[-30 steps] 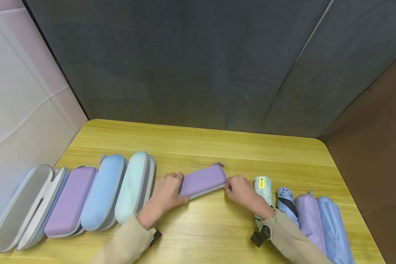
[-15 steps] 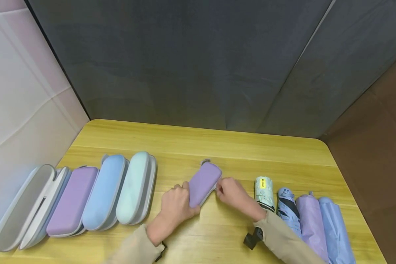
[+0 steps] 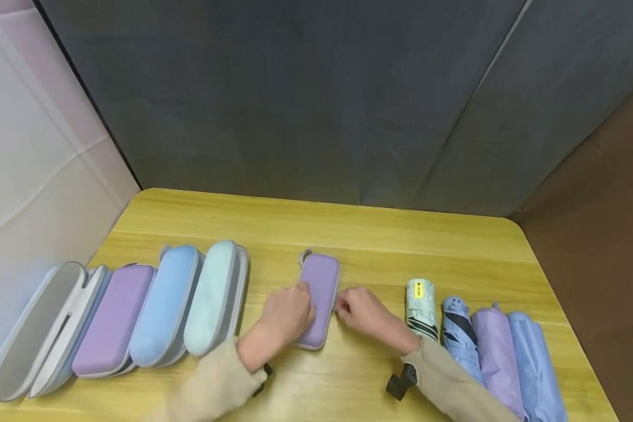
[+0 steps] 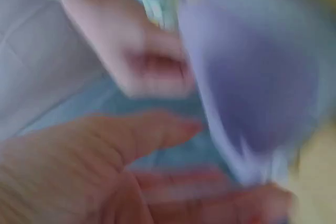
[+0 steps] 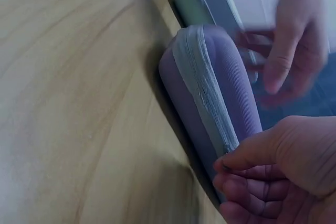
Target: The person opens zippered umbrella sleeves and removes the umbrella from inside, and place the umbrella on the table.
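A purple zippered hard case (image 3: 324, 281) lies on the table between the hands, its long side pointing away from me, with a grey wrist loop (image 3: 305, 256) at the far end. My right hand (image 3: 361, 309) is at the case's right side; in the right wrist view its thumb and index finger pinch the zipper pull (image 5: 226, 165) on the pale zipper band (image 5: 202, 87). Over the left side of the case is my left hand (image 3: 286, 310). Blurred in both wrist views, its fingers (image 4: 157, 135) are spread and loose, apart from the case.
To the left stand a mint case (image 3: 209, 305), a blue case (image 3: 163, 305), another purple case (image 3: 113, 319) and an open grey-lined case (image 3: 37, 334). On the right lie folded umbrellas: mint (image 3: 421, 302), patterned blue (image 3: 460, 334), purple (image 3: 498, 357) and plain blue (image 3: 538, 369). A dark partition (image 3: 316, 105) borders the back.
The purple case has turned counterclockwise, from slanting right to nearly straight away from me. My left hand has come off its near end to its left side; the right hand has moved left.
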`<control>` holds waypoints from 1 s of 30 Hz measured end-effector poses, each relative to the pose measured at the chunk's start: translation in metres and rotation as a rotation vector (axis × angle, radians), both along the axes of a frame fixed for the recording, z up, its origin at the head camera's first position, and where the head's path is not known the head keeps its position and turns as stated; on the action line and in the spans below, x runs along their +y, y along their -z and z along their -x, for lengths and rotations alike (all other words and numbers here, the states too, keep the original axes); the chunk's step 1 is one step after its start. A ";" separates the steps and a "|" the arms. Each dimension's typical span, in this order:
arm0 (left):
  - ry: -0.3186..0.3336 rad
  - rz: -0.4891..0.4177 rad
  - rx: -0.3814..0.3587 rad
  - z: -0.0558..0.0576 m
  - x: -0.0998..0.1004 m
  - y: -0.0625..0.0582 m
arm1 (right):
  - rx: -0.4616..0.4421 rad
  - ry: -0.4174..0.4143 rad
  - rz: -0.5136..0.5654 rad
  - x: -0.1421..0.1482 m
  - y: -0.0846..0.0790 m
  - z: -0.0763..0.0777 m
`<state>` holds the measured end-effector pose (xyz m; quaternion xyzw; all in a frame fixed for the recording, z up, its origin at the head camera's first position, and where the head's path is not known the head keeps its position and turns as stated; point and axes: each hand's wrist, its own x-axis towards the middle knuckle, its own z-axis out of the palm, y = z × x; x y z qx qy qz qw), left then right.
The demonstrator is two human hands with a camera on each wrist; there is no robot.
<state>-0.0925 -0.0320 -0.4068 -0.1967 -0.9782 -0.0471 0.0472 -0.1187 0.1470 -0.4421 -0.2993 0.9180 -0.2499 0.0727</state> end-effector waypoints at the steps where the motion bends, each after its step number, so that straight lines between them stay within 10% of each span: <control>1: 0.059 0.021 -0.043 0.011 -0.004 -0.006 | 0.005 0.000 -0.005 0.000 -0.001 0.001; 9: 0.463 0.306 -0.188 0.082 -0.013 -0.010 | 0.036 -0.058 -0.049 -0.002 -0.001 0.008; 30: 0.621 0.322 -0.067 0.099 -0.017 -0.003 | 0.061 -0.078 -0.063 0.005 -0.002 0.007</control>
